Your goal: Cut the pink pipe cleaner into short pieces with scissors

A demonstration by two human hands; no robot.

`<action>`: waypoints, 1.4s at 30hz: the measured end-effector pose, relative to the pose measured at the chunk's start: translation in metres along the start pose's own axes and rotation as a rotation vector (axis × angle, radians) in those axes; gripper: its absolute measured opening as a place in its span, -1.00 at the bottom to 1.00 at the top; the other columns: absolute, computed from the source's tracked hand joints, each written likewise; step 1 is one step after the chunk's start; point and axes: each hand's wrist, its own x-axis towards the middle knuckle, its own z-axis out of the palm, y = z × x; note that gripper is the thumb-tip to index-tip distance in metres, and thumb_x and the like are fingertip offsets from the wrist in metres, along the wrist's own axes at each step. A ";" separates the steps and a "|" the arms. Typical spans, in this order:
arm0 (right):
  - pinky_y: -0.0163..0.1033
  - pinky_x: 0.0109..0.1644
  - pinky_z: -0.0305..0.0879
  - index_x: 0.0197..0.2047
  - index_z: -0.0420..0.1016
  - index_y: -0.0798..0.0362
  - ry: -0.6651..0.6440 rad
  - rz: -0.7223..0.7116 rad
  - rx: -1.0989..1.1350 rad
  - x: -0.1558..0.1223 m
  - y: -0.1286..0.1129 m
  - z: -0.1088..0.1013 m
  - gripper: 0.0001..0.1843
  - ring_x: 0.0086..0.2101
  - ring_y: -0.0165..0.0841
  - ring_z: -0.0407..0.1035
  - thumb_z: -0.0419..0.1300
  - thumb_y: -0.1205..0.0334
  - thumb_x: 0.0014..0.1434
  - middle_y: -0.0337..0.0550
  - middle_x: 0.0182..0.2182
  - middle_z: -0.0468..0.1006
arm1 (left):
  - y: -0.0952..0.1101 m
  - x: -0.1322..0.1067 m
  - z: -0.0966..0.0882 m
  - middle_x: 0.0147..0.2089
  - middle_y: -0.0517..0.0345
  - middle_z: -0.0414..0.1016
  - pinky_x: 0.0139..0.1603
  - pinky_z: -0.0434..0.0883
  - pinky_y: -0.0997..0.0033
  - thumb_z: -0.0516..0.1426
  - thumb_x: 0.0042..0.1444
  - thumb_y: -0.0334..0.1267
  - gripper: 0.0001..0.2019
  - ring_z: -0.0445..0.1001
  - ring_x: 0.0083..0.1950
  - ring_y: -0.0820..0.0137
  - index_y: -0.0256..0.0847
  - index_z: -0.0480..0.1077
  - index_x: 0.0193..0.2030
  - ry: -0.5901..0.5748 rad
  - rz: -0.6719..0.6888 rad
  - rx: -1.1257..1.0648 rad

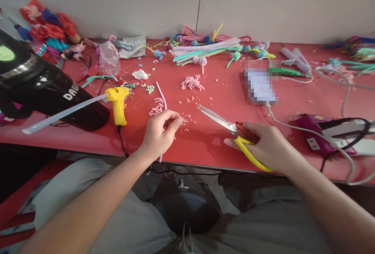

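Note:
My left hand (160,132) is closed in a pinch round a thin pink pipe cleaner (162,94) that runs from the table's front edge up past my fingers. My right hand (265,146) grips scissors (222,122) with red and yellow handles; the blades point left toward my left hand, nearly closed. Small pink cut pieces (157,106) lie scattered between and beyond the two hands on the red table (222,90).
A yellow glue gun (118,101) with a clear stick lies left, beside a black hair dryer (43,86). Pipe cleaners (205,47) are piled at the back. A plastic bottle (109,58), a phone (260,86), cables and a purple device (318,138) lie around.

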 end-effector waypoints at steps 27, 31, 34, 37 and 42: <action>-0.28 -0.53 -0.04 -0.57 0.01 -0.06 0.061 -0.029 -0.180 -0.001 -0.011 0.012 -0.32 -0.61 -0.41 -0.02 0.20 -0.47 -0.09 -0.31 -0.65 0.08 | 0.011 0.000 0.004 -0.46 0.21 0.40 -0.47 0.29 0.50 0.12 0.25 -0.23 -0.84 0.32 -0.48 0.52 -0.23 0.38 -0.33 -0.024 -0.059 -0.123; -0.27 -0.53 -0.05 -0.57 -0.02 -0.05 0.049 -0.014 -0.187 -0.001 -0.011 0.012 -0.30 -0.59 -0.41 -0.07 0.20 -0.48 -0.10 -0.31 -0.65 0.07 | 0.011 0.001 0.004 -0.46 0.21 0.39 -0.45 0.30 0.50 0.11 0.26 -0.23 -0.84 0.32 -0.47 0.51 -0.22 0.37 -0.34 -0.034 -0.060 -0.129; -0.27 -0.52 -0.04 -0.57 -0.03 -0.05 0.038 0.006 -0.178 -0.001 -0.012 0.011 -0.29 -0.58 -0.40 -0.07 0.20 -0.48 -0.12 -0.31 -0.64 0.06 | 0.011 0.001 0.004 -0.46 0.21 0.38 -0.46 0.30 0.50 0.11 0.26 -0.23 -0.84 0.32 -0.47 0.52 -0.23 0.37 -0.33 -0.040 -0.065 -0.134; -0.27 -0.51 -0.04 -0.57 0.00 -0.05 0.032 0.004 -0.170 -0.001 -0.011 0.011 -0.32 -0.59 -0.40 -0.05 0.21 -0.45 -0.11 -0.31 -0.63 0.07 | 0.011 0.001 0.004 -0.47 0.22 0.38 -0.47 0.29 0.50 0.11 0.26 -0.24 -0.84 0.31 -0.48 0.52 -0.23 0.36 -0.33 -0.043 -0.063 -0.138; -0.28 -0.53 -0.06 -0.57 -0.04 -0.05 0.040 -0.007 -0.173 -0.002 -0.010 0.011 -0.31 -0.61 -0.42 -0.08 0.23 -0.42 -0.11 -0.31 -0.65 0.07 | 0.011 0.001 0.003 -0.47 0.22 0.36 -0.47 0.28 0.49 0.11 0.26 -0.22 -0.83 0.30 -0.48 0.52 -0.22 0.35 -0.34 -0.049 -0.071 -0.137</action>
